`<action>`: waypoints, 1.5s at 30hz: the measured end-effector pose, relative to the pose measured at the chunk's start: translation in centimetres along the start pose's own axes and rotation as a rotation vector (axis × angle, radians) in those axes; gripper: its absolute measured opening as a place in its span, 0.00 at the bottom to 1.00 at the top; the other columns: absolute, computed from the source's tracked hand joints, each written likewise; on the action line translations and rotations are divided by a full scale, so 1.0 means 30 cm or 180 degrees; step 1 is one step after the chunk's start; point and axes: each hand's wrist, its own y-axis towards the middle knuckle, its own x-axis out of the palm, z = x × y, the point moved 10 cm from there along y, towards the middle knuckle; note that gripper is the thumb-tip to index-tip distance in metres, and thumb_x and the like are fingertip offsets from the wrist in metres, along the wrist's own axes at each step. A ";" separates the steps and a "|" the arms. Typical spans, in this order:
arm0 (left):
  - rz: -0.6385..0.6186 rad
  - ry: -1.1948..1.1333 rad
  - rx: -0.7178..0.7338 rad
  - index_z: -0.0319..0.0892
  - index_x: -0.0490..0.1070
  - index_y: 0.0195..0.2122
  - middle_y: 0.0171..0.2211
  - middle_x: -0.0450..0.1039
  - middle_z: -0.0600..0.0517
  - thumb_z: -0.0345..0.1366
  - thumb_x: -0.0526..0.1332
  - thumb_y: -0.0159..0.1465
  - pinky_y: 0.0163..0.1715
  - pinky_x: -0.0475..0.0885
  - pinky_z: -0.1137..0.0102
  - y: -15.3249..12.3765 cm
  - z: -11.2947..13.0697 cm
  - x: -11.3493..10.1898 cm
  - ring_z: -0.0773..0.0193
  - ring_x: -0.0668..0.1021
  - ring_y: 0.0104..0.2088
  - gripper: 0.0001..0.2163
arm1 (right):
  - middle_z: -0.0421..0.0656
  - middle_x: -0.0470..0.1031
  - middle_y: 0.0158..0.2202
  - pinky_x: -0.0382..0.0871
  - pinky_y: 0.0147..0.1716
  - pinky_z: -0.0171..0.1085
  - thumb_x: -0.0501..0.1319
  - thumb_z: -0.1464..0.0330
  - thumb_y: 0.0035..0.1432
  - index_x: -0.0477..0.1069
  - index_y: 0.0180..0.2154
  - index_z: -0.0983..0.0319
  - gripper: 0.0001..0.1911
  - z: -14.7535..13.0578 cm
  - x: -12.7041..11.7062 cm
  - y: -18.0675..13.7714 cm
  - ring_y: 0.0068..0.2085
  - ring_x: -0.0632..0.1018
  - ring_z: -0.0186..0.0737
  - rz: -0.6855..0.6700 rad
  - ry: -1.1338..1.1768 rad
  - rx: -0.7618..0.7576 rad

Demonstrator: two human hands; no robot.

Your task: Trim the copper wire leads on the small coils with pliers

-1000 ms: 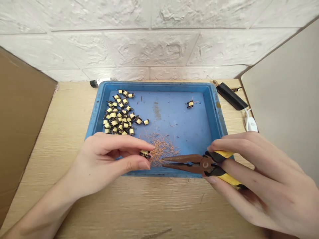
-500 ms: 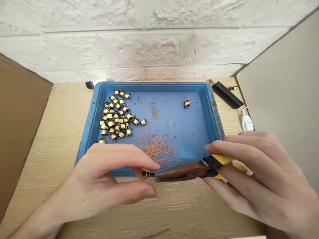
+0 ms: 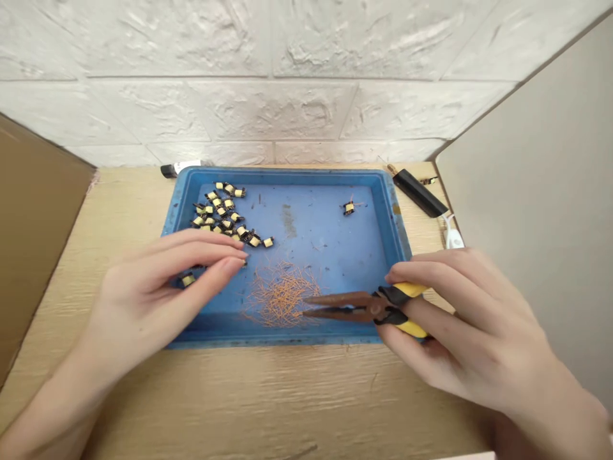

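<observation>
Long-nose pliers with rusty jaws and yellow-and-black handles are gripped in my right hand. Their jaws stand slightly apart over a heap of thin copper-coloured wire bits. My left hand reaches over the left part of the blue tray, its thumb and fingertips drawn together beside a pile of small black-and-yellow coil transformers. Whatever those fingers hold is hidden; a dark bit shows just past their tips. One separate transformer, with copper wires sticking out, lies in the tray's right half.
Right of the tray lies a black tool with a brass tip and a white cord piece. A black-capped white tube rests behind the tray. A brick-patterned wall and side panels enclose the wooden table.
My left hand has moved left and away from the pliers' tips, over the transformer pile. The pliers' jaws have parted slightly. The view has shifted a little.
</observation>
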 end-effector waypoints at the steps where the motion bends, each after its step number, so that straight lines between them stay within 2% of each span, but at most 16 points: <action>1: 0.0061 0.0223 0.0158 0.42 0.84 0.39 0.44 0.90 0.51 0.28 0.67 0.71 0.48 0.86 0.69 -0.001 -0.003 -0.009 0.61 0.89 0.42 0.06 | 0.46 0.81 0.43 0.73 0.38 0.47 0.64 0.71 0.70 0.64 0.30 0.57 0.15 0.017 -0.003 0.001 0.41 0.81 0.44 0.0055 -0.0042 0.0102; 5: 0.0089 0.0932 0.0618 0.37 0.84 0.42 0.54 0.86 0.38 0.31 0.65 0.75 0.52 0.84 0.60 -0.010 -0.019 -0.005 0.50 0.88 0.51 0.08 | 0.46 0.80 0.40 0.72 0.33 0.43 0.67 0.70 0.68 0.63 0.25 0.57 0.20 0.100 -0.009 -0.003 0.34 0.78 0.40 0.0191 -0.0058 0.0530; 8: 0.0184 0.1116 0.0806 0.35 0.82 0.40 0.56 0.83 0.32 0.31 0.65 0.75 0.56 0.82 0.53 -0.013 -0.016 -0.009 0.44 0.87 0.53 0.08 | 0.47 0.80 0.40 0.72 0.31 0.42 0.67 0.68 0.69 0.64 0.24 0.58 0.22 0.155 -0.013 -0.005 0.34 0.79 0.40 0.0275 -0.0105 0.0701; 10: 0.0281 0.1108 0.0885 0.36 0.79 0.37 0.51 0.85 0.34 0.30 0.66 0.75 0.52 0.82 0.56 -0.014 -0.010 -0.021 0.47 0.88 0.48 0.07 | 0.47 0.80 0.41 0.74 0.33 0.43 0.66 0.67 0.70 0.65 0.23 0.58 0.22 0.188 -0.012 0.001 0.35 0.81 0.42 0.0311 -0.0140 0.0778; 14: 0.0444 0.0895 0.1134 0.41 0.76 0.33 0.37 0.85 0.48 0.27 0.63 0.75 0.37 0.81 0.69 -0.025 0.006 -0.037 0.62 0.85 0.33 0.11 | 0.46 0.80 0.41 0.77 0.36 0.44 0.65 0.64 0.71 0.71 0.25 0.57 0.19 0.252 0.009 0.038 0.38 0.82 0.44 0.0310 -0.0177 0.0924; 18: 0.0512 0.0874 0.1119 0.40 0.78 0.42 0.37 0.87 0.50 0.20 0.56 0.74 0.37 0.82 0.72 -0.031 0.004 -0.013 0.64 0.87 0.33 0.13 | 0.47 0.80 0.42 0.80 0.40 0.44 0.64 0.64 0.72 0.74 0.27 0.59 0.18 0.308 0.072 0.079 0.40 0.83 0.44 0.0146 -0.0324 0.0990; 20: 0.0514 0.0871 0.1146 0.40 0.79 0.49 0.41 0.89 0.49 0.20 0.55 0.74 0.39 0.83 0.72 -0.038 0.015 0.002 0.63 0.89 0.36 0.14 | 0.47 0.81 0.45 0.81 0.45 0.45 0.64 0.62 0.73 0.77 0.32 0.60 0.15 0.331 0.121 0.090 0.44 0.83 0.44 0.0002 -0.0432 0.0989; 21: 0.0512 0.0861 0.1172 0.41 0.79 0.49 0.41 0.90 0.50 0.22 0.56 0.75 0.39 0.83 0.71 -0.043 0.023 0.006 0.62 0.89 0.36 0.13 | 0.47 0.81 0.49 0.82 0.48 0.46 0.65 0.61 0.74 0.79 0.39 0.60 0.11 0.341 0.147 0.093 0.47 0.83 0.44 -0.0076 -0.0489 0.0986; 24: 0.0458 0.0813 0.1292 0.44 0.81 0.37 0.29 0.86 0.56 0.31 0.63 0.76 0.27 0.79 0.71 -0.053 0.052 0.010 0.64 0.85 0.25 0.10 | 0.49 0.78 0.59 0.82 0.53 0.50 0.66 0.58 0.74 0.76 0.58 0.59 0.18 0.359 0.213 0.096 0.53 0.82 0.45 -0.0294 -0.0629 0.0947; 26: 0.0459 0.0743 0.1431 0.44 0.77 0.27 0.27 0.84 0.54 0.31 0.64 0.76 0.26 0.77 0.70 -0.054 0.075 0.002 0.64 0.83 0.24 0.17 | 0.50 0.77 0.61 0.82 0.54 0.51 0.66 0.58 0.74 0.75 0.60 0.59 0.19 0.363 0.238 0.098 0.55 0.82 0.47 -0.0386 -0.0709 0.0916; 28: 0.0559 0.0682 0.1538 0.42 0.76 0.25 0.30 0.85 0.50 0.27 0.63 0.75 0.33 0.80 0.68 -0.050 0.093 -0.013 0.61 0.84 0.29 0.18 | 0.50 0.77 0.61 0.81 0.55 0.52 0.66 0.58 0.74 0.75 0.60 0.59 0.19 0.364 0.251 0.103 0.55 0.82 0.47 -0.0452 -0.0776 0.0884; 30: 0.0583 0.0631 0.1503 0.41 0.75 0.26 0.29 0.84 0.50 0.25 0.61 0.74 0.35 0.81 0.67 -0.041 0.094 -0.016 0.60 0.84 0.30 0.17 | 0.50 0.77 0.61 0.81 0.55 0.52 0.66 0.58 0.74 0.75 0.60 0.59 0.19 0.363 0.259 0.110 0.55 0.82 0.47 -0.0518 -0.0816 0.0846; 33: 0.0441 0.0559 0.1271 0.42 0.77 0.35 0.25 0.82 0.55 0.24 0.57 0.75 0.29 0.79 0.69 -0.032 0.073 0.001 0.63 0.81 0.23 0.13 | 0.50 0.77 0.61 0.81 0.55 0.52 0.66 0.58 0.74 0.75 0.61 0.60 0.20 0.361 0.268 0.120 0.56 0.82 0.48 -0.0591 -0.0824 0.0802; 37: 0.0364 0.0543 0.1192 0.42 0.78 0.49 0.38 0.89 0.52 0.24 0.57 0.76 0.35 0.82 0.72 -0.046 0.061 0.020 0.63 0.88 0.30 0.11 | 0.50 0.77 0.62 0.81 0.55 0.52 0.66 0.58 0.74 0.75 0.61 0.59 0.20 0.354 0.273 0.127 0.56 0.81 0.48 -0.0597 -0.0744 0.0797; 42: 0.0254 0.0700 0.1345 0.40 0.79 0.50 0.42 0.89 0.47 0.26 0.60 0.76 0.37 0.83 0.70 -0.051 0.065 0.045 0.59 0.89 0.36 0.08 | 0.50 0.77 0.61 0.81 0.55 0.52 0.66 0.57 0.74 0.74 0.61 0.60 0.21 0.348 0.262 0.141 0.56 0.81 0.48 -0.0451 -0.0473 0.0917; 45: 0.0203 0.0633 0.1340 0.37 0.79 0.49 0.41 0.88 0.45 0.26 0.59 0.77 0.40 0.84 0.68 -0.049 0.073 0.051 0.58 0.89 0.37 0.08 | 0.49 0.80 0.55 0.80 0.54 0.51 0.67 0.59 0.73 0.79 0.50 0.61 0.13 0.327 0.223 0.162 0.53 0.82 0.47 -0.0269 -0.0163 0.1051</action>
